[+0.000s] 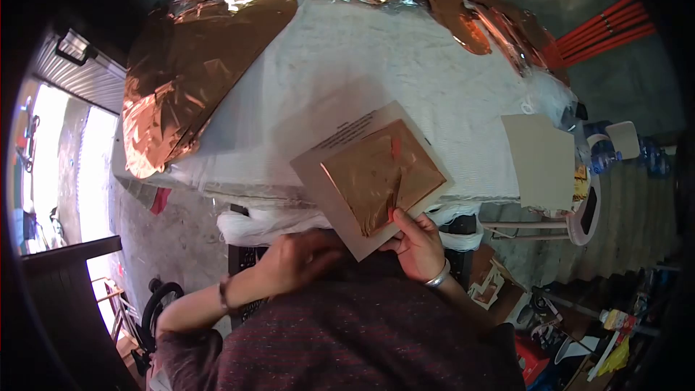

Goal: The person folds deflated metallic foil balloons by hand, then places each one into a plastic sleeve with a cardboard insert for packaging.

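My right hand (418, 247) pinches the lower corner of a pale card (318, 166) with the thumb on top. The card is tilted over the front of the white cloth-covered table and has a few lines of print along its upper left edge. On it lies a wrinkled square of copper-coloured foil (380, 174), with small red marks near its top and by my thumb. To the left of the card, close to my body, is my left hand (297, 261), its fingers smeared by motion.
Large copper-coloured foil sheets (217, 43) lie over the table's back and left side. White cloth (347, 65) covers the tabletop. At the right edge lies a blank beige sheet (539, 163); a stool (590, 217) and blue water bottles (601, 152) stand beyond it.
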`<state>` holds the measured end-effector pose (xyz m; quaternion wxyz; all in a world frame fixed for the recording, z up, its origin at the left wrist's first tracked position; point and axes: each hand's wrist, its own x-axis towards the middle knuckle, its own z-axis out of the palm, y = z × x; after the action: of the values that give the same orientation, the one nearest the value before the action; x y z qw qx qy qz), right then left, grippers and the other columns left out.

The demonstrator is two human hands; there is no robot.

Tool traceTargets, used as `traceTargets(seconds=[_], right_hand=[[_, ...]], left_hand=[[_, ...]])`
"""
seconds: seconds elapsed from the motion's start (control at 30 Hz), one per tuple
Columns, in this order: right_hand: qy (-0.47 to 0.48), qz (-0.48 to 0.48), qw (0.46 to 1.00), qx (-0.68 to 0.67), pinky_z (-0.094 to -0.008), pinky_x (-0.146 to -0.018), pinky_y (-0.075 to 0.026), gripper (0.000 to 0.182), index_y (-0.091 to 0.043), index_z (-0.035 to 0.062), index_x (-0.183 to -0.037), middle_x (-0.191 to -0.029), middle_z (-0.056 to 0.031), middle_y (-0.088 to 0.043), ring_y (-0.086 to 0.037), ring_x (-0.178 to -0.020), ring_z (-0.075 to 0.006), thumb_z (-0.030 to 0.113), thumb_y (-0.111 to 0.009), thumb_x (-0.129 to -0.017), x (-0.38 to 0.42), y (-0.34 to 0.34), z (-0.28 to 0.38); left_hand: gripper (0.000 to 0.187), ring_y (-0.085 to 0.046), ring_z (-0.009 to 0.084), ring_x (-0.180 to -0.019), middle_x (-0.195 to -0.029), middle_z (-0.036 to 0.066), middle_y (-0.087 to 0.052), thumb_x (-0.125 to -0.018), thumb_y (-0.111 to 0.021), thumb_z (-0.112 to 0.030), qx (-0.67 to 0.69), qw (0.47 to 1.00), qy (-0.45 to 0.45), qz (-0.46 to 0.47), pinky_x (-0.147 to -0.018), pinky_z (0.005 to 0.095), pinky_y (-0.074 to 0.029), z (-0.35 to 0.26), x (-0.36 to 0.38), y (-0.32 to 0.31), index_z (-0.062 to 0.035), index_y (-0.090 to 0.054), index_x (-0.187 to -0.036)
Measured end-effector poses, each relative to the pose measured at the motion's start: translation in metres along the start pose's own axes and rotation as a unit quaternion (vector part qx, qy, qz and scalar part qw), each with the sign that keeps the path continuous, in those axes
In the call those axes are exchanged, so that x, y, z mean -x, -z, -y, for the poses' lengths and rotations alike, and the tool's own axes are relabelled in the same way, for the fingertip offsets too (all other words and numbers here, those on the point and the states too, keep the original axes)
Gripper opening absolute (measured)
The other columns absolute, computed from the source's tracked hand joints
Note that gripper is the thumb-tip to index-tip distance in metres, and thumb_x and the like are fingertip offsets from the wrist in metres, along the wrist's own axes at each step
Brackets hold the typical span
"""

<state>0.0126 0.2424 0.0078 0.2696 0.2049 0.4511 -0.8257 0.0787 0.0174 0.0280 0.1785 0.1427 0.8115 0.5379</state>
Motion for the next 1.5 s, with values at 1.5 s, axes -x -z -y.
traceTargets(seconds=[1.5], right_hand=[[0.051, 0.043, 0.987, 0.147, -0.0259, -0.049, -0.047, 0.013, -0.065, 0.0025, -0.093, -0.079, -0.0054, -0.066, -0.060, -0.060, -0.0123, 0.015, -0.063, -0.092, -0.015, 0.004, -0.035]], left_hand=[[0.026, -0.061, 0.0087, -0.085, -0.101, 0.004, -0.067, -0.096, -0.059, -0.020, 0.475, 0.833, 0.084, -0.270, -0.072, 0.0220, -0.049, 0.019, -0.027, -0.046, -0.0004, -0.059, -0.113]])
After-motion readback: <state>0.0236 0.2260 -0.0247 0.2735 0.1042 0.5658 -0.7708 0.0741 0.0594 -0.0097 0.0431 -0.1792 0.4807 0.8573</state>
